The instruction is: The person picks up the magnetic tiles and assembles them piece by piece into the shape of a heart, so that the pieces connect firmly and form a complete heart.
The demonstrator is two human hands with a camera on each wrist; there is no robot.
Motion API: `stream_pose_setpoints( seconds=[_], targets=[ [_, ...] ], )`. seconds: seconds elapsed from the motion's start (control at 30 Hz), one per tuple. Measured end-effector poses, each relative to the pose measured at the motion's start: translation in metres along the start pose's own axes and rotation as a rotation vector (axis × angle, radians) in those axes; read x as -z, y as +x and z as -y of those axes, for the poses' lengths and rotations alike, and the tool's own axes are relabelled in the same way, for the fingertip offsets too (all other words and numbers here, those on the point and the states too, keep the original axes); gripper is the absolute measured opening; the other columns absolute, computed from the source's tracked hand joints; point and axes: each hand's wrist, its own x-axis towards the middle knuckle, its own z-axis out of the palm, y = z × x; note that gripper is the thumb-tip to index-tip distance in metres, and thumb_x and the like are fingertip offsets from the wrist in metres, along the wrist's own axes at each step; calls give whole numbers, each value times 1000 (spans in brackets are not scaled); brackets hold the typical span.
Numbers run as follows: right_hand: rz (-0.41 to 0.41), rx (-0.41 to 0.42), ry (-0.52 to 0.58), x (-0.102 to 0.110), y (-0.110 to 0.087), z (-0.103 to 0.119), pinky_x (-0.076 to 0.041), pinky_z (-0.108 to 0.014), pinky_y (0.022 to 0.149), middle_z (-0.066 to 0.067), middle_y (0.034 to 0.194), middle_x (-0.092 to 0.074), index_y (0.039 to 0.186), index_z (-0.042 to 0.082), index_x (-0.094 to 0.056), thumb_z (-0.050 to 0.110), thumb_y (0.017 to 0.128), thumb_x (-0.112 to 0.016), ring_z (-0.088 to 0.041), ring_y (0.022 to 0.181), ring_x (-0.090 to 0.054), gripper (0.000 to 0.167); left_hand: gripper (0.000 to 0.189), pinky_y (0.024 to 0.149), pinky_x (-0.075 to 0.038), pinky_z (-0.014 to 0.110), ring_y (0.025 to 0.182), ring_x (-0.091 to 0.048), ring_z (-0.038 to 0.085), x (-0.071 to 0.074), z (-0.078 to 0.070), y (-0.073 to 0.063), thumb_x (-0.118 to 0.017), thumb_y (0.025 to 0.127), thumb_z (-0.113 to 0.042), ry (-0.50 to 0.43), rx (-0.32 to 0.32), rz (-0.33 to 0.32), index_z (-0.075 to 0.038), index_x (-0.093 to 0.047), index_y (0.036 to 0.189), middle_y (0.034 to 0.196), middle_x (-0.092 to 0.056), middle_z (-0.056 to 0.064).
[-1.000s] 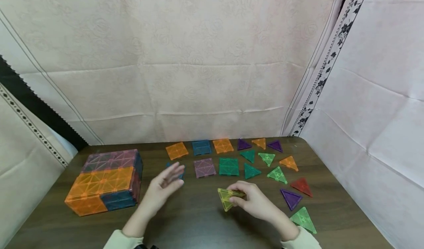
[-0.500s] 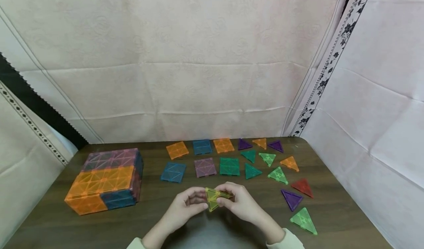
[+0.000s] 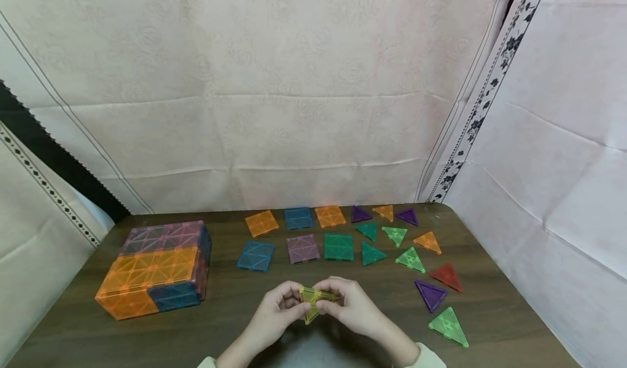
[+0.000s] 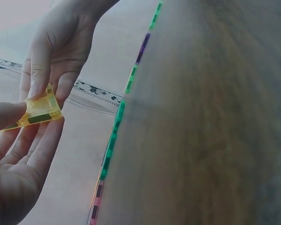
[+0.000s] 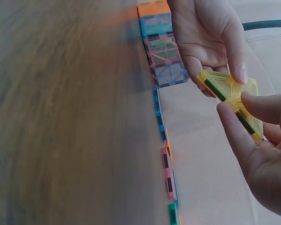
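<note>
Above the near middle of the table, both hands hold a translucent yellow triangular magnetic tile (image 3: 308, 296). My left hand (image 3: 273, 314) pinches its left side between thumb and fingers, while my right hand (image 3: 356, 312) pinches the right side. In the left wrist view the yellow tile (image 4: 41, 111) is partly covered by both thumbs. From the right wrist, dark magnet strips show along the yellow tile's (image 5: 228, 92) edge. Whether it is one tile or several put together, I cannot tell.
A box-shaped block of joined tiles (image 3: 152, 270) stands at the left. Several square tiles, such as the green square (image 3: 338, 246), lie flat farther back. Triangles, among them a red triangle (image 3: 447, 277) and a light green triangle (image 3: 449, 326), lie to the right. Cloth (image 3: 313, 96) hangs behind.
My left hand has come from over the blue square to the yellow tile and grips it too. My right hand has moved slightly left with the tile, and both hands are now slightly nearer.
</note>
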Motion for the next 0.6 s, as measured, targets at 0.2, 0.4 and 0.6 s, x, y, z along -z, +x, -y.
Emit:
stream_pose_setpoints(
  seconds=[0.2,0.4,0.6],
  targets=[
    [-2,-6,-9,3,-5,1,-55,-26,71,-11,103,-64,113,2,-66,12,88,-70,-10,88,-63,27,24,72,-55,23,81,-64,7,-1,-1,-1,-64,89,-2,18,-16,-13,13,-55,106,94,-64,14],
    [-28,19,-94,20,-21,-8,-53,-28,78,-12,103,-64,114,1,-64,22,86,-73,-20,91,-64,37,22,68,-54,21,77,-63,6,0,-2,-2,-66,89,-3,72,-11,-47,11,-58,104,91,-64,13],
    [-114,8,-224,53,-52,-16,-53,-29,77,-14,102,-65,115,3,-64,26,84,-75,-24,91,-64,40,21,68,-53,20,76,-61,5,3,-3,-2,-67,88,-4,105,28,-70,8,-59,103,91,-62,13]
  ],
)
